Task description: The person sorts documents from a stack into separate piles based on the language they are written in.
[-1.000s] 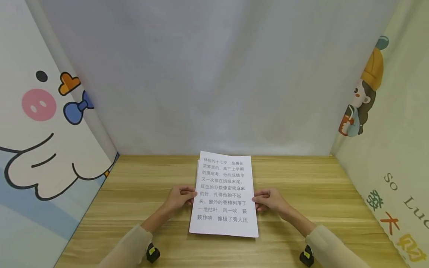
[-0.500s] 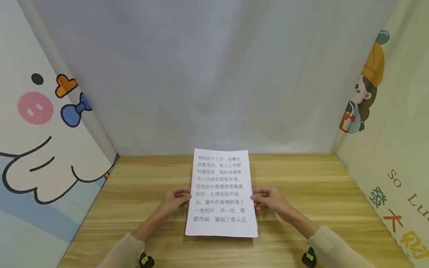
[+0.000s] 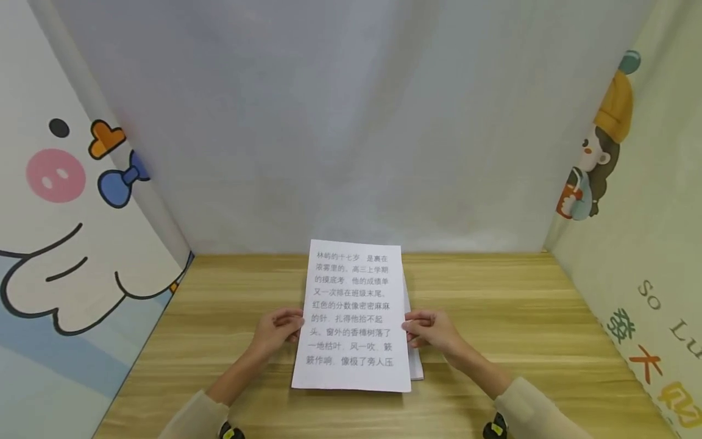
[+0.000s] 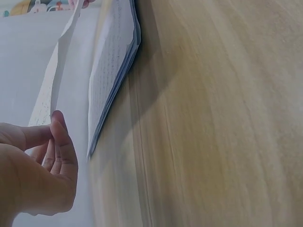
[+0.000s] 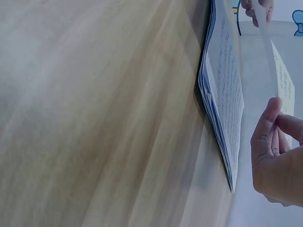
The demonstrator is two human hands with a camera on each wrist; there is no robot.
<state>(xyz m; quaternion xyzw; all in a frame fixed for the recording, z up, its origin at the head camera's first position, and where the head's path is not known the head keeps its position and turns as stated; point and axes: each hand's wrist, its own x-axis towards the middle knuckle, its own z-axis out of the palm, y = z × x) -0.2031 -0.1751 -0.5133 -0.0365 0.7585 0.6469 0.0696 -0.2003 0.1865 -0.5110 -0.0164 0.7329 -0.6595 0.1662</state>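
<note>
Grey cloth (image 3: pixel 351 122) hangs behind a wood-grain table (image 3: pixel 504 311), flanked by two printed side panels: on the left, a white cartoon figure (image 3: pixel 33 225) with a blue bow tie (image 3: pixel 116 188); on the right, a pale yellow-green panel (image 3: pixel 647 244) bearing a small cartoon character (image 3: pixel 598 161) in a yellow hat, with lettering and large coloured Chinese characters below it. At the middle of the near side, a person holds a white printed sheet (image 3: pixel 351 314) between both hands, one at each long edge. Its face carries nine lines of grey Chinese text, upright to the head camera, and its far edge overlaps the foot of the cloth in that view. Left hand (image 3: pixel 273 332) and right hand (image 3: pixel 433 334) each have a narrow grip, thumb and fingers pinching the paper a little below the middle of its side. Both wrist views show the sheet raised clear of a paper stack (image 5: pixel 225 90) that lies on the table beneath; the stack's top page is printed too, and several layers show along its edge. From the head camera, only a strip of that stack peeks out beyond the sheet's right side, near the right hand. Light sleeves (image 3: pixel 540 408) cover both forearms, and a black device (image 3: pixel 495 428) with a yellow mark sits at each cuff.
</note>
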